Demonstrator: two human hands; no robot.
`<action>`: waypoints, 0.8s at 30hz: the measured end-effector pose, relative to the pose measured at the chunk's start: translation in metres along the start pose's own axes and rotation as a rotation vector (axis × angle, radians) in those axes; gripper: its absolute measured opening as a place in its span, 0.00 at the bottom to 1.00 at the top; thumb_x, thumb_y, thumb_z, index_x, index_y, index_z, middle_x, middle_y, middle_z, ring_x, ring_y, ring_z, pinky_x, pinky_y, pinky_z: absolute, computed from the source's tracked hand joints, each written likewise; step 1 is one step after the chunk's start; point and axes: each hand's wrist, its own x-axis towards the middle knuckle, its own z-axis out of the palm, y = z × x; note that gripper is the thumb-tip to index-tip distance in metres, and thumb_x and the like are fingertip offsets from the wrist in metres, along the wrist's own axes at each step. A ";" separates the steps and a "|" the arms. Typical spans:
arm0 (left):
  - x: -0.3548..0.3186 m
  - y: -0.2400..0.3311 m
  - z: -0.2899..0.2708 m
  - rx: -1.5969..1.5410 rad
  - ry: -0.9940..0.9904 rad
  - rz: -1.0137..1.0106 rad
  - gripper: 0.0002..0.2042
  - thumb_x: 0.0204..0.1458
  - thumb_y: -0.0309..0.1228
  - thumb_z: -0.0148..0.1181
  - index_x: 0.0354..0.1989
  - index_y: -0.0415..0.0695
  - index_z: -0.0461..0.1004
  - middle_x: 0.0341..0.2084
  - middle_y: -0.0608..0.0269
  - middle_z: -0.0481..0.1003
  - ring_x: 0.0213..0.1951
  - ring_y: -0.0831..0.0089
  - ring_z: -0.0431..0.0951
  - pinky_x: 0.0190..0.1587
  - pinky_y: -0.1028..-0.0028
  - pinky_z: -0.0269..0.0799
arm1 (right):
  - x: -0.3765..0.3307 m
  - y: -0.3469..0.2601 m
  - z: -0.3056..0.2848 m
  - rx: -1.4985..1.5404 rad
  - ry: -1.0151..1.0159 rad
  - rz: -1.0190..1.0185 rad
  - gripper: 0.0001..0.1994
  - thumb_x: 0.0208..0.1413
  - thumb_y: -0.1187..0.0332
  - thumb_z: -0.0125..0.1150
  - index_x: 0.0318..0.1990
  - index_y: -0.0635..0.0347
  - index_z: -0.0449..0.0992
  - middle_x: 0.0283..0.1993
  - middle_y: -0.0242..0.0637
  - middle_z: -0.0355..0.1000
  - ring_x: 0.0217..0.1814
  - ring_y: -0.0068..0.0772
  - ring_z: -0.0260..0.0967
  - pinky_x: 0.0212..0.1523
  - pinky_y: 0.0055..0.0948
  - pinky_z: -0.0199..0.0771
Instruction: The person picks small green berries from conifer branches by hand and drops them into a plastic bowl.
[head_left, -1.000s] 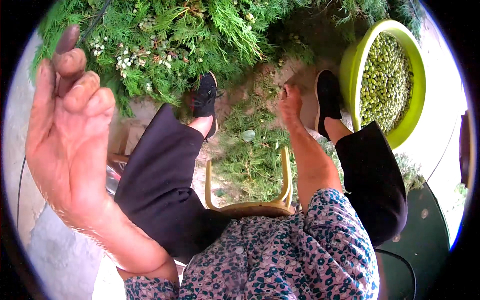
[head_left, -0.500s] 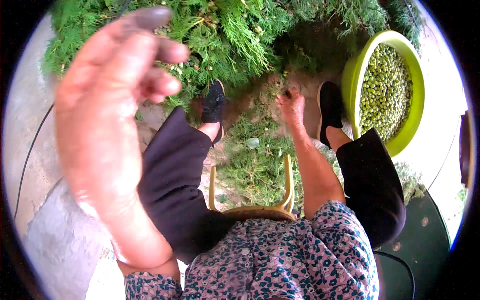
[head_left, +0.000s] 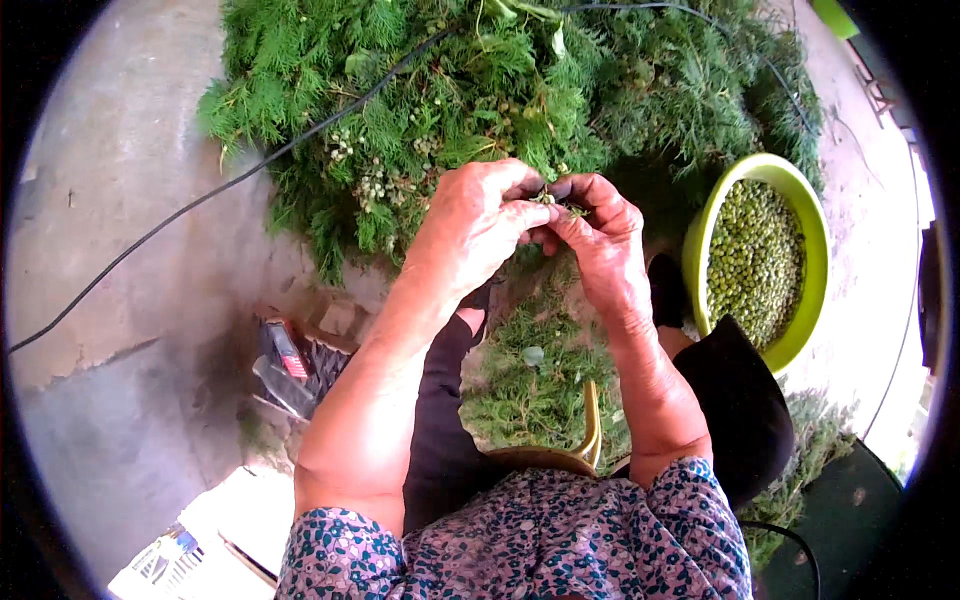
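Note:
My left hand [head_left: 470, 220] and my right hand [head_left: 612, 240] meet in front of the branch pile, fingertips nearly touching. Between them is a small green conifer sprig [head_left: 575, 210], pinched by the fingers of both hands and largely covered by them. Just beyond lies a big heap of cut conifer branches [head_left: 400, 110], with clusters of pale green cones [head_left: 375, 187] on some. To the right of my right hand stands a yellow-green basin [head_left: 817, 275], well filled with small green cones [head_left: 752, 260].
A black cable [head_left: 225, 187] runs across the pile and the floor at left. Loose sprigs [head_left: 525, 395] cover the ground between my legs, around a yellow stool leg [head_left: 592, 425]. At left are a box of odds and ends [head_left: 290, 365] and white paper [head_left: 225, 520].
My left hand has come down from close to the camera, and my right hand has risen from near the ground. Both now meet at the sprig. The view has shifted, showing more floor at left.

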 end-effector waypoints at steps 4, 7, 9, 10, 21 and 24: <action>-0.006 0.017 -0.006 -0.093 -0.016 -0.019 0.06 0.46 0.24 0.57 0.31 0.35 0.72 0.19 0.66 0.73 0.18 0.81 0.70 0.21 0.80 0.64 | -0.002 -0.031 0.007 -0.234 0.012 -0.057 0.05 0.49 0.77 0.56 0.34 0.64 0.69 0.26 0.29 0.69 0.22 0.16 0.64 0.22 0.17 0.65; -0.009 0.029 -0.010 -0.186 -0.049 -0.061 0.04 0.47 0.25 0.55 0.31 0.37 0.72 0.18 0.66 0.73 0.17 0.81 0.70 0.21 0.82 0.65 | 0.002 -0.045 0.005 -0.390 0.076 -0.123 0.05 0.48 0.79 0.55 0.34 0.66 0.68 0.26 0.33 0.69 0.21 0.18 0.66 0.20 0.18 0.66; -0.012 0.033 -0.014 -0.383 -0.077 -0.184 0.04 0.50 0.26 0.53 0.32 0.41 0.71 0.19 0.68 0.72 0.18 0.81 0.71 0.21 0.83 0.65 | 0.002 -0.055 0.003 -0.500 0.146 -0.162 0.06 0.48 0.79 0.55 0.34 0.66 0.68 0.26 0.34 0.70 0.21 0.19 0.67 0.19 0.19 0.66; -0.013 0.036 -0.012 -0.388 -0.077 -0.169 0.04 0.50 0.26 0.53 0.32 0.41 0.71 0.19 0.68 0.72 0.18 0.81 0.71 0.21 0.83 0.65 | 0.001 -0.062 0.004 -0.522 0.118 -0.132 0.06 0.48 0.79 0.55 0.35 0.67 0.69 0.26 0.36 0.70 0.21 0.20 0.68 0.19 0.19 0.66; -0.008 0.040 0.021 0.009 0.082 0.515 0.14 0.41 0.26 0.64 0.38 0.40 0.71 0.24 0.68 0.73 0.26 0.83 0.68 0.30 0.83 0.65 | -0.016 -0.080 -0.007 -0.865 0.059 -0.167 0.11 0.38 0.77 0.58 0.33 0.66 0.71 0.24 0.47 0.69 0.23 0.45 0.69 0.27 0.33 0.69; -0.007 0.041 0.026 -0.076 0.160 0.278 0.09 0.45 0.28 0.60 0.34 0.40 0.72 0.20 0.68 0.72 0.22 0.81 0.69 0.26 0.82 0.65 | -0.022 -0.089 -0.009 -0.861 0.046 -0.093 0.09 0.39 0.77 0.58 0.33 0.66 0.71 0.22 0.44 0.70 0.21 0.37 0.69 0.24 0.30 0.69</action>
